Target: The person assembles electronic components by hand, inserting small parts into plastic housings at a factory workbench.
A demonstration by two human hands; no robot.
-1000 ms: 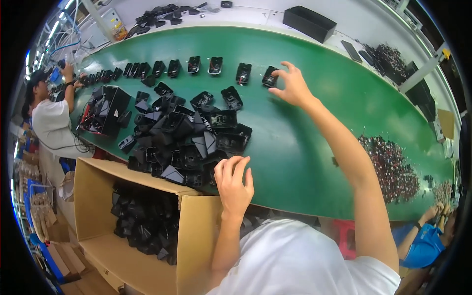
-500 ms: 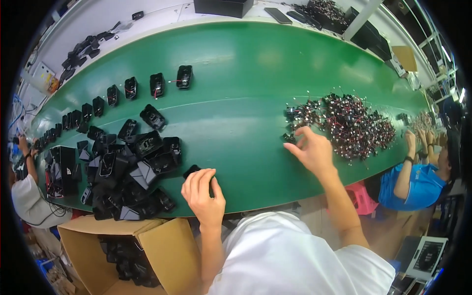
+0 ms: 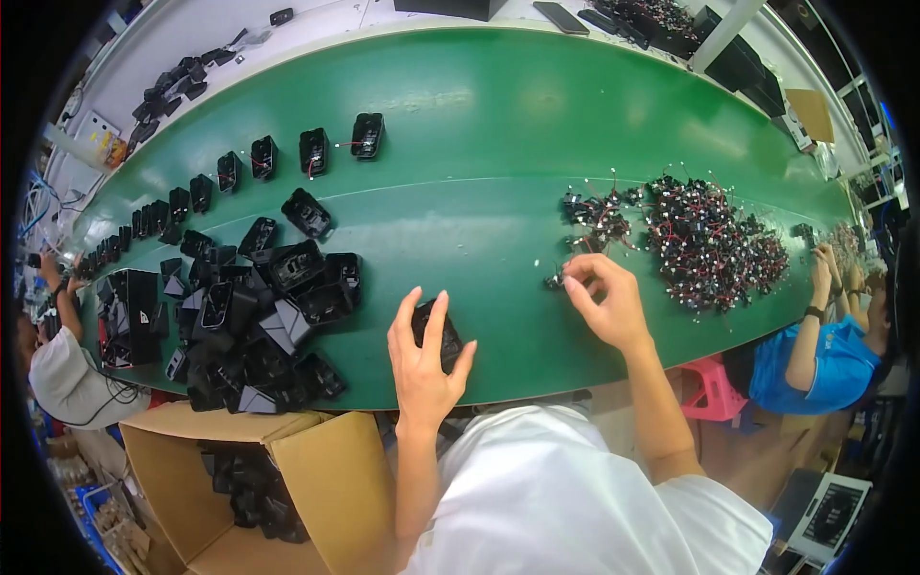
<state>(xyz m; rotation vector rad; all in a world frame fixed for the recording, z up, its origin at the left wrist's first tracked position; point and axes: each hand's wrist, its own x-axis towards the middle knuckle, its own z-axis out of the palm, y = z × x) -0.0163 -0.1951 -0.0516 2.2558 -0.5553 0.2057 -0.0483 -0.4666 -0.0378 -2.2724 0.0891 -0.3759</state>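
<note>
My left hand [image 3: 422, 359] is over a black plastic housing [image 3: 450, 353] near the table's front edge. Its fingers and thumb reach around the housing, which partly shows between them. My right hand [image 3: 610, 299] has its thumb and fingertips brought together at a small black part with thin wires [image 3: 553, 281]. That part lies at the fingertips; its exact shape is too small to tell. Just beyond is a small cluster of wired parts [image 3: 599, 216], beside a large heap of red-and-black wired parts [image 3: 709, 240].
Black housings lie heaped [image 3: 240, 331] at left; an upright row [image 3: 313, 151] curves behind. An open cardboard box [image 3: 331, 479] with black pieces stands below the green table's [image 3: 460, 105] front edge. A co-worker in blue [image 3: 805, 355] sits right, another person [image 3: 62, 364] left.
My left hand has moved right and up, and the housing has shifted right with it. My right hand's fingers have closed in at the small wired part. The whole view has shifted slightly.
</note>
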